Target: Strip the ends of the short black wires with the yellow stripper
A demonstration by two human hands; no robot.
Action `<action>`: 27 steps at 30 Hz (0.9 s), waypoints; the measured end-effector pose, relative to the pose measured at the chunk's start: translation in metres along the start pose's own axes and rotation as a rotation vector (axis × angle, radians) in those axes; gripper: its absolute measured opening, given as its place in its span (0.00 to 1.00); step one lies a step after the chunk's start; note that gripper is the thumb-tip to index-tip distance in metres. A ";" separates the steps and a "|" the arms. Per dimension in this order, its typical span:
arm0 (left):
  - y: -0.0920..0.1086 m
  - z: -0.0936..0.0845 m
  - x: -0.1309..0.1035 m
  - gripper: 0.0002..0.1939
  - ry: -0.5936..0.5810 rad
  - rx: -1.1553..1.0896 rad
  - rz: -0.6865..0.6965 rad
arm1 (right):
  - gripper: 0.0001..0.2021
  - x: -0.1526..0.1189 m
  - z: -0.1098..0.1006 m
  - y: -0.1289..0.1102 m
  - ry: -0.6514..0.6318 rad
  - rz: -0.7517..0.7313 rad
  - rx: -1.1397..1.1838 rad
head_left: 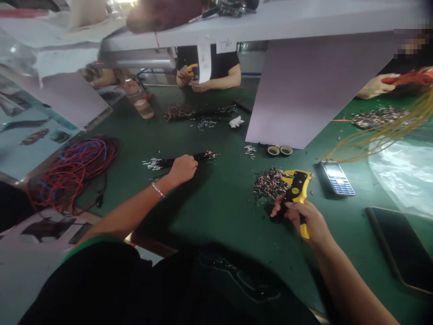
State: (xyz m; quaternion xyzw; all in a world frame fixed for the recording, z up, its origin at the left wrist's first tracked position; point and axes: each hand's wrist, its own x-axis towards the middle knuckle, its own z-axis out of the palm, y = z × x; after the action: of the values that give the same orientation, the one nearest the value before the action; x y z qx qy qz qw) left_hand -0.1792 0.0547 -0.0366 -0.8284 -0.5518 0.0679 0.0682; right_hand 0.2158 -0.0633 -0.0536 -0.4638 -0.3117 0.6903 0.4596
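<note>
My right hand [309, 219] is wrapped round the handles of a yellow and black wire stripper [297, 187]. The tool's head points up and away, over a heap of short wire scraps [269, 184] with coppery and dark bits. My left hand [184, 169], with a bracelet on its wrist, rests fingers curled on a bundle of black wires [165, 163]. Silvery ends fan out at the bundle's left, and coppery bare ends show at its right. The fingertips are hidden, so how many wires they pinch does not show.
Red and blue cable coils [81, 167] lie at left. To the right are a keypad phone [337, 179], a dark smartphone [401, 246], tape rolls [279, 150] and plastic sheeting [402, 176]. A pale divider [291, 90] stands ahead, under a shelf. Co-workers' hands work across the table, near a bottle [144, 106].
</note>
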 end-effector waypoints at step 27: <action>0.007 -0.019 -0.009 0.11 -0.007 0.087 0.120 | 0.08 -0.003 0.005 -0.001 0.017 -0.008 -0.006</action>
State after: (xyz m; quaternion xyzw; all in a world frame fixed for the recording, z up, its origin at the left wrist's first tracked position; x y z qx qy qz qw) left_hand -0.1724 0.0426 -0.0189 -0.8560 -0.4979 0.0986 0.0979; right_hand 0.2119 -0.0654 -0.0498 -0.4699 -0.3115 0.6835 0.4636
